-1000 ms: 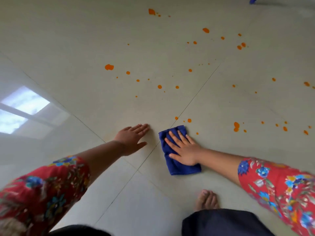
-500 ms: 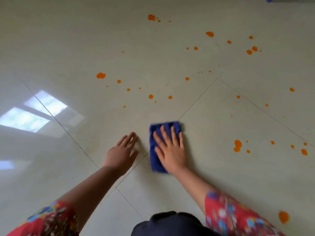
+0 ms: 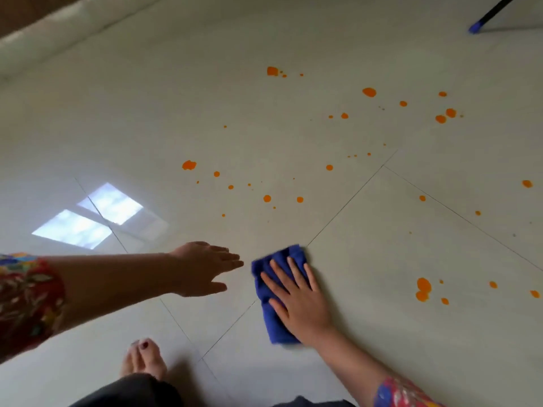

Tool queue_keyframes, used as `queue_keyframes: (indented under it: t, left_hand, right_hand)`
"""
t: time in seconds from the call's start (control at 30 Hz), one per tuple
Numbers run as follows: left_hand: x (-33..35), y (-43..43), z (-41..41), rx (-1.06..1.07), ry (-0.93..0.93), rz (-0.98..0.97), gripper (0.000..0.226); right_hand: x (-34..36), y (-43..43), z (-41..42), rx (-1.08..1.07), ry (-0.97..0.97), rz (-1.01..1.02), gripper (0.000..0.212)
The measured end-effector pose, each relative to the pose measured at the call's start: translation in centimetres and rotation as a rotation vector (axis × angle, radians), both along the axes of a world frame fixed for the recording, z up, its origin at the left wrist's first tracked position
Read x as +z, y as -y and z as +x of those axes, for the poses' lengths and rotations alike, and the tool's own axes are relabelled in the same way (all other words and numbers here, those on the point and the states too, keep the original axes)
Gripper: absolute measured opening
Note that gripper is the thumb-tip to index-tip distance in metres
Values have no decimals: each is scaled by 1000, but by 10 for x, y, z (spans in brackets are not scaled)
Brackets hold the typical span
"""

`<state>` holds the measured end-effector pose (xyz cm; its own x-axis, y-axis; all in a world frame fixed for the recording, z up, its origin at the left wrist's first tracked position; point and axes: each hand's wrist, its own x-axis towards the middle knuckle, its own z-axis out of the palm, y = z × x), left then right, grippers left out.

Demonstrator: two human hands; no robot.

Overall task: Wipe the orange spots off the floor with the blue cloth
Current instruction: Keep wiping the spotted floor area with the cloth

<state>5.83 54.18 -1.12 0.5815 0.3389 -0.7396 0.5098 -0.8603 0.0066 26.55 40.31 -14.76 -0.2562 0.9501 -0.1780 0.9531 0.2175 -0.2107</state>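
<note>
Floor (image 3: 367, 274) of pale glossy tiles is seen from above, scattered with orange spots (image 3: 369, 92) across its middle and far right. A folded blue cloth (image 3: 271, 312) is pressed flat against the tiles by the right hand (image 3: 299, 304), whose fingers (image 3: 293, 273) are laid out straight and slightly spread over the fabric, palm down, nothing pinched. The cloth is placed beside the crossing of two grout lines, its far edge blurred. The left hand (image 3: 202, 268) is stretched out just left of the cloth, apart from it, fingers extended and held close together with the thumb set off below; whether it touches the tiles cannot be told. Both forearms are bare, and a red flowered sleeve (image 3: 29, 298) is shown at the left edge, with another at the lower right. A bare foot (image 3: 144, 359) with dark-painted toenails is planted near the bottom, above dark trousers. The nearest spots to the cloth are found beyond it, toward the middle of the frame, and a larger double blot (image 3: 423, 289) is seen well to its right. A bright window reflection (image 3: 88, 215) is caught in the tiles at left. A dark pole with a blue tip (image 3: 476, 26) is rested on the floor at the far upper right.
</note>
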Motion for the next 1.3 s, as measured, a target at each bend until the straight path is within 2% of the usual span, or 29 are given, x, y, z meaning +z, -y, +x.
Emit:
queue_keyframes:
  t: [0.07, 0.13, 0.2, 0.27, 0.3, 0.37, 0.47, 0.6, 0.63, 0.7, 0.77, 0.8, 0.83, 0.9, 0.97, 1.0, 1.07, 1.13, 1.23, 1.3]
  left_hand:
    - [0, -3, -2, 20, 9, -6, 64]
    - [-10, -6, -4, 93, 61, 3, 64]
    - [-23, -7, 0, 199, 146, 24, 64]
    - [-38, -10, 5, 300, 226, 34, 64]
    - [-45, -10, 8, 350, 251, 28, 65]
    - [-60, -19, 5, 389, 313, 24, 67]
    - [-76, -30, -2, 430, 443, 48, 79]
    - [-91, -40, -16, 495, 567, 94, 71]
    - [-95, -44, -21, 520, 594, 110, 73]
    - [-105, -53, -36, 587, 633, 119, 72]
    - [-111, -54, -45, 604, 645, 136, 69]
    - [-113, -53, -49, 605, 652, 147, 67]
    - [-115, -54, -52, 612, 669, 160, 65]
    - [-119, -56, -55, 655, 700, 181, 62]
    - [-122, -61, -56, 686, 719, 216, 59]
    - [-125, -63, -57, 698, 729, 231, 58]
    - [-129, -69, -61, 709, 748, 257, 57]
    - [-131, -75, -65, 698, 768, 288, 55]
    - [-134, -89, -76, 700, 769, 329, 54]
    - [-138, -93, -81, 722, 758, 345, 55]
  right_hand:
    - [-2, 6, 29, 97, 42, 53, 60]
    - [-8, -6, 63, 17, 62, 56, 60]
    - [-2, -28, 81, -93, 84, -30, 60]
    - [4, -50, 89, -79, 119, -90, 62]
    - [3, -55, 92, -26, 159, -55, 63]
    - [4, -60, 86, -18, 203, -68, 63]
    - [9, -70, 67, -128, 244, -85, 60]
    - [14, -97, 5, -366, 140, -78, 63]
    - [11, -93, -13, -327, 134, -40, 62]
    - [3, -69, -33, -77, 133, 25, 62]
    - [4, -42, -21, 139, 132, 43, 62]
    - [3, -39, -6, 152, 138, 56, 61]
    - [0, -45, 7, 114, 151, 67, 59]
    - [-2, -74, 21, -136, 175, 73, 55]
    - [-1, -116, 9, -385, 168, 52, 55]
    - [2, -136, -7, -434, 155, 43, 56]
    - [-1, -155, -43, -358, 126, 77, 57]
    - [-3, -138, -67, -149, 131, 75, 58]
    - [0, -115, -46, 131, 101, 71, 59]
    - [-5, -127, -16, 127, 169, 102, 58]
